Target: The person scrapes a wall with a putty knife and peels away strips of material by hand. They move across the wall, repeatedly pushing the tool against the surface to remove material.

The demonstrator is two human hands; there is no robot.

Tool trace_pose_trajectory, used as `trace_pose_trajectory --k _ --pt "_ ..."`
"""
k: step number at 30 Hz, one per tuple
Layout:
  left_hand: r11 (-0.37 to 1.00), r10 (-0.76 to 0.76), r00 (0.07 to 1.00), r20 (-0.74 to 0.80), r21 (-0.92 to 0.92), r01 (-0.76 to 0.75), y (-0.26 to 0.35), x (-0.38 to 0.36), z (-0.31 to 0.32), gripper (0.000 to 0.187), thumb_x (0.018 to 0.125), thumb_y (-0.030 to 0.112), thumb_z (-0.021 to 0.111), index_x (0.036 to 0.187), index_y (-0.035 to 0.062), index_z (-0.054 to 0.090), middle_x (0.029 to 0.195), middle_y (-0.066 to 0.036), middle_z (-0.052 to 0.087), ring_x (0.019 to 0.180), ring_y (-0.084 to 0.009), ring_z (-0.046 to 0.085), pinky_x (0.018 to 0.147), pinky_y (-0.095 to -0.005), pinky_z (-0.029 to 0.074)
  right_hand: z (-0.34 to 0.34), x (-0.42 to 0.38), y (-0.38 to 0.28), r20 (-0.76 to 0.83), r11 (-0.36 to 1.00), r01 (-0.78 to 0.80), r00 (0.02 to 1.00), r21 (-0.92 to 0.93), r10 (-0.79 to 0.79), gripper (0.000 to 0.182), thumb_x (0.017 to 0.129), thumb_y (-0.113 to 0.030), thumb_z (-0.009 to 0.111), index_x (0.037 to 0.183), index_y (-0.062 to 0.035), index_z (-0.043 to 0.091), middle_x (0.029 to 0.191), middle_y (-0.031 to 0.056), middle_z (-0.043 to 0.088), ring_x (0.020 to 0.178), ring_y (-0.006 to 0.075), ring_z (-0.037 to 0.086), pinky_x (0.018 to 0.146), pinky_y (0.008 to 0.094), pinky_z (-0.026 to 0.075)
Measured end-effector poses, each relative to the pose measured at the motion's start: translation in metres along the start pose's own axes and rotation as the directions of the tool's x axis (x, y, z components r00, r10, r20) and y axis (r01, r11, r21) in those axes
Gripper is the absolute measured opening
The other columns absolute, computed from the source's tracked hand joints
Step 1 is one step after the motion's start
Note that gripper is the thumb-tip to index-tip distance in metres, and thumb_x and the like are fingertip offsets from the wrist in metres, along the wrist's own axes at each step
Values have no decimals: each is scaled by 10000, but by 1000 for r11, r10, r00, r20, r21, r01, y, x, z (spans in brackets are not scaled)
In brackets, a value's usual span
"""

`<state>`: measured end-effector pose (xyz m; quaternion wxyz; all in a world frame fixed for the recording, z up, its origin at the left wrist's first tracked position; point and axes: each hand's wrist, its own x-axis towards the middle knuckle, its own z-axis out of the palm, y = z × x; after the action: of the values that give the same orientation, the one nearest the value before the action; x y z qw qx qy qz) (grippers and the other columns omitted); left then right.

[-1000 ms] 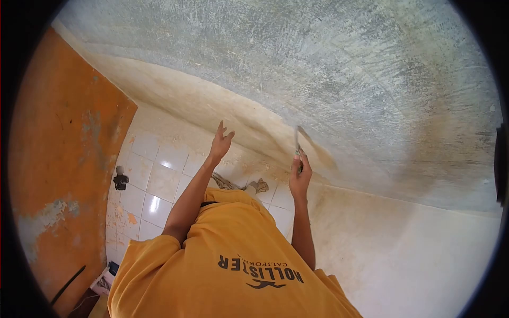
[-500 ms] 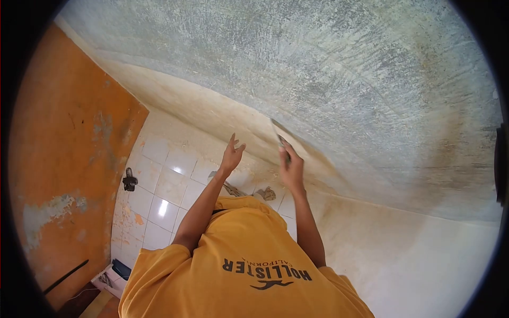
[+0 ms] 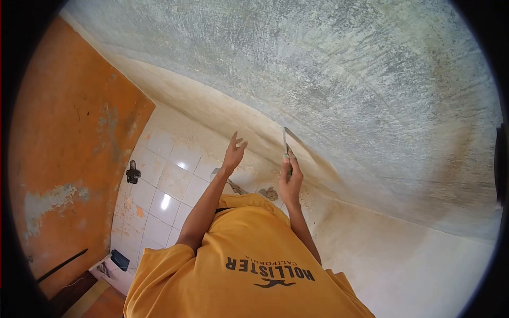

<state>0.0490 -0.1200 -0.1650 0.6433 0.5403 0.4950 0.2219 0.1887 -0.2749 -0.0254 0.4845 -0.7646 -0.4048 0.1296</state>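
My right hand (image 3: 290, 177) is closed round the handle of a scraper (image 3: 284, 139), whose thin blade points up to the wall. The blade tip meets the border between the rough grey-green surface (image 3: 339, 74) and the smoother cream strip (image 3: 212, 98) below it. To the left, my left hand (image 3: 234, 153) is held up before the cream part of the wall with its fingers apart and nothing in it.
An orange wall (image 3: 69, 138) with peeled patches stands at left. White floor tiles (image 3: 163, 206) carry scattered flakes. Dark footwear (image 3: 133, 172) lies near the orange wall. Crumpled cloth (image 3: 269, 193) is on the floor past my shirt. A dark rod (image 3: 62, 265) is at lower left.
My right hand has moved slightly down, and the scraper now shows more of its blade, pointing straighter up. My left hand stays open in nearly the same place.
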Motion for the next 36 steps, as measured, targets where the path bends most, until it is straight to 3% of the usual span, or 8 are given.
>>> trace_pose_trajectory --k 8,11,14,17,21,28,32,36 --pt "999 23 999 42 35 -24 -10 10 19 768 997 320 619 1608 106 206 1439 -207 537 1162 -289 624 914 -392 537 -6 6 -19 73 987 -151 987 63 146 365 1056 -209 534 1334 19 596 1114 216 712 849 179 640 789 299 505" --pt "999 23 998 63 47 -26 -1 13 21 767 995 320 621 1606 106 210 1434 -209 542 1159 -287 625 909 -393 542 -13 0 5 -34 994 103 994 22 -102 370 1054 -222 539 1322 25 603 1050 205 722 803 172 623 755 296 502" --pt "999 6 996 86 40 -10 0 8 24 753 997 312 617 1604 111 218 1439 -206 536 1175 -285 615 924 -399 540 -20 18 -19 159 994 -113 981 -7 112 368 1057 -227 535 1324 15 610 1032 197 730 809 176 633 767 298 505" --pt "1000 5 995 95 -19 -4 7 10 26 734 1003 296 611 1604 121 228 1460 -200 508 1210 -287 590 948 -402 533 -5 10 -2 47 998 -22 999 59 19 373 1060 -233 531 1346 -6 607 1004 172 724 757 150 605 715 283 494" --pt "982 94 994 -60 -160 -103 36 9 22 708 1025 293 593 1604 114 227 1552 -202 360 1269 -302 538 988 -409 517 -11 0 -1 140 955 -228 969 190 204 436 1072 -277 520 1436 -37 539 794 29 578 653 80 486 604 244 423" --pt "792 610 760 -223 195 -579 133 1 -38 748 1066 286 514 1610 26 72 1661 -244 -60 1505 -420 212 1102 -481 428 5 -28 3 166 715 -383 919 585 357 465 1099 -232 434 1552 -131 391 825 -13 527 564 26 357 491 185 341" --pt "603 745 666 -35 463 -650 169 11 -83 803 1075 333 482 1611 58 -48 1644 -221 -229 1535 -425 -104 1216 -535 196 43 -32 -39 112 404 -393 817 826 565 487 1085 -277 478 1554 -193 376 876 -1 520 567 31 340 463 178 277" --pt "477 796 586 153 438 -762 185 22 -105 845 1062 325 505 1606 53 -81 1614 -273 -267 1513 -450 -181 1222 -563 31 92 -10 -90 7 190 -194 716 962 698 514 1067 -295 515 1549 -219 352 839 -14 478 567 45 325 448 188 248"
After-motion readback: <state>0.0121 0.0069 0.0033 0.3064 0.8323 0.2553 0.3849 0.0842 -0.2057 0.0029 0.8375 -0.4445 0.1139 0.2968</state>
